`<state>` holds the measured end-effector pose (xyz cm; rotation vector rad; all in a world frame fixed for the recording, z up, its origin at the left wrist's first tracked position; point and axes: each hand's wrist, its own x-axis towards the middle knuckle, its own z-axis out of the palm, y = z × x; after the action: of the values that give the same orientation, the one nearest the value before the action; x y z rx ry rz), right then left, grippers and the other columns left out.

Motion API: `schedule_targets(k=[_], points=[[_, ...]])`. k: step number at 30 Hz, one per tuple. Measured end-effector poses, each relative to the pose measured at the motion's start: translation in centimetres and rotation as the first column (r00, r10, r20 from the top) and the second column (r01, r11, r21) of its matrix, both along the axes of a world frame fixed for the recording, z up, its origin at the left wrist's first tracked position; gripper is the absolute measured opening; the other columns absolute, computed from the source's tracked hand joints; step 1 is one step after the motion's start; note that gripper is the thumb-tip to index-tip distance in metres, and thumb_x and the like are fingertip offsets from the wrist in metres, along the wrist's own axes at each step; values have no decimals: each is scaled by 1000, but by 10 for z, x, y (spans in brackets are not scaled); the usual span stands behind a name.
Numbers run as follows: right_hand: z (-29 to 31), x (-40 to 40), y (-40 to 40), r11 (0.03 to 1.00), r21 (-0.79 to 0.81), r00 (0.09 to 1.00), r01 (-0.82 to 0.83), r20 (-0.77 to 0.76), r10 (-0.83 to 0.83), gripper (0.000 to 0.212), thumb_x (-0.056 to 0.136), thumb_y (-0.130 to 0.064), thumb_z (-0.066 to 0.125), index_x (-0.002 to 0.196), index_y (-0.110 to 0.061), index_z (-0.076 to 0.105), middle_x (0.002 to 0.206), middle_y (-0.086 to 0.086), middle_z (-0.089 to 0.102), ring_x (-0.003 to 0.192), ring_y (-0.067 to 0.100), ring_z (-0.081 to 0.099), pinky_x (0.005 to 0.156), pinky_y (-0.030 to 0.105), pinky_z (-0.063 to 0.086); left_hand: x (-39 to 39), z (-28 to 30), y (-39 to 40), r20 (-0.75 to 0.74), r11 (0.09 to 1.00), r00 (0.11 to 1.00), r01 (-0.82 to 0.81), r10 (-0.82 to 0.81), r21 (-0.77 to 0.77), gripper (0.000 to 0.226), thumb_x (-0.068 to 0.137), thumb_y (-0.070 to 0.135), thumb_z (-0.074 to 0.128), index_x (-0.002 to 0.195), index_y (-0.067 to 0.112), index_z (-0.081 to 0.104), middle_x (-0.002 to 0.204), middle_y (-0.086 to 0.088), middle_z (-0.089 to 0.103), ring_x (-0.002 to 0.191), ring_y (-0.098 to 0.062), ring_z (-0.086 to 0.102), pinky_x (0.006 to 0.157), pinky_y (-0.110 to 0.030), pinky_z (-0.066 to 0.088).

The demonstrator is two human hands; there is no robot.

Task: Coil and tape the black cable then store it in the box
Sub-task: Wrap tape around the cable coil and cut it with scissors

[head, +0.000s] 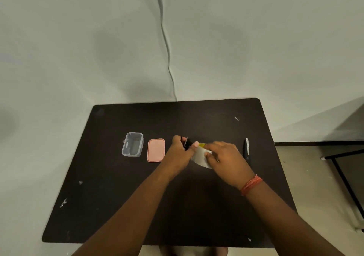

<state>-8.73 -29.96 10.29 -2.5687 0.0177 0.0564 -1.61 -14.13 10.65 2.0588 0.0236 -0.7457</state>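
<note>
Taping stage of the cable-storage task, seen from above the dark table (137, 206). The landmark is the clear plastic box (132, 145), which stands open and, as far as can be judged, holds no cable yet; something pale shows through its wall, too small to identify. Just right of the box lies its pink lid (156, 150), flat and apart from it. Further right of the box, past the lid, the left hand (180, 151) is clenched around the black cable (187, 143), which appears already gathered into a compact bundle, only a short dark section showing between the fingers. Touching that bundle from the side away from the box, the right hand (224, 157) grasps a white roll of tape (201, 156) with a yellow patch at its top; whether a strip has already been drawn onto the cable cannot be told. Well right of the box, beyond both hands, a black-handled knife (246, 149) lies untouched on the table. Judged progress: step 1, coiling, looks complete; step 2, taping, is in hand; the likely cut of the tape, the placing of the bundle in the box and perhaps the fitting of the lid remain.
</note>
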Motion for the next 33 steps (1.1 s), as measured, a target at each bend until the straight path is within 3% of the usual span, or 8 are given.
schedule_targets(k=[4,7,13,22,26,28,31,33], points=[[6,6,8,999,-6,999,41,13,-41,32,91,-33,45,112,-20,66,93,-2,65,91,16,60,90,39,44,7,-1,11,65,997,995,81,-81,2,35,96,24,62,127,20,45,128,-3,58,111,-16,56,96,-33,48],[11,9,12,999,4,999,48,-2,-48,37,89,-35,43,113,-20,67,96,-1,67,93,18,61,89,42,46,12,-1,21,95,993,989,116,-114,-18,28,96,20,61,120,23,48,123,-2,61,111,-17,59,103,-42,49],[9,11,20,997,30,996,72,-62,-70,29,95,-27,48,118,-21,64,101,-1,64,99,17,60,92,43,46,14,-4,31,112,988,985,139,-130,-73,20,99,21,55,117,26,50,117,0,64,109,-18,62,101,-46,51],[-3,16,29,999,-28,992,34,-118,-37,22,97,-29,45,106,-21,63,89,-3,58,85,14,56,89,42,48,12,-11,34,90,991,993,84,-74,-106,17,102,18,50,118,22,50,98,8,63,88,-4,61,81,-27,46],[-14,17,28,1000,4,991,27,-133,-26,23,95,-28,48,111,-22,64,91,-5,57,92,18,58,87,40,48,11,-17,37,85,993,992,102,-97,-54,14,101,24,53,114,26,50,110,-1,68,102,-14,65,91,-32,50],[-23,14,26,993,90,990,81,-120,-70,26,95,-30,53,118,-23,63,98,-4,59,98,17,55,88,33,46,12,-19,37,84,995,992,98,-96,-20,15,100,24,54,114,26,49,116,-1,65,107,-17,63,95,-36,51],[-42,1,16,916,271,954,297,-115,-276,31,94,-28,59,123,-18,62,113,1,61,108,17,55,97,33,45,14,-23,36,103,990,986,130,-134,50,17,102,23,52,118,22,48,112,2,58,96,-13,57,86,-30,47],[-64,-14,-1,859,241,892,451,-129,-433,31,93,-24,61,122,-14,63,120,7,61,112,22,57,101,38,46,15,-27,36,115,984,981,147,-158,96,17,102,22,51,119,21,47,112,1,57,96,-13,54,85,-30,46]])
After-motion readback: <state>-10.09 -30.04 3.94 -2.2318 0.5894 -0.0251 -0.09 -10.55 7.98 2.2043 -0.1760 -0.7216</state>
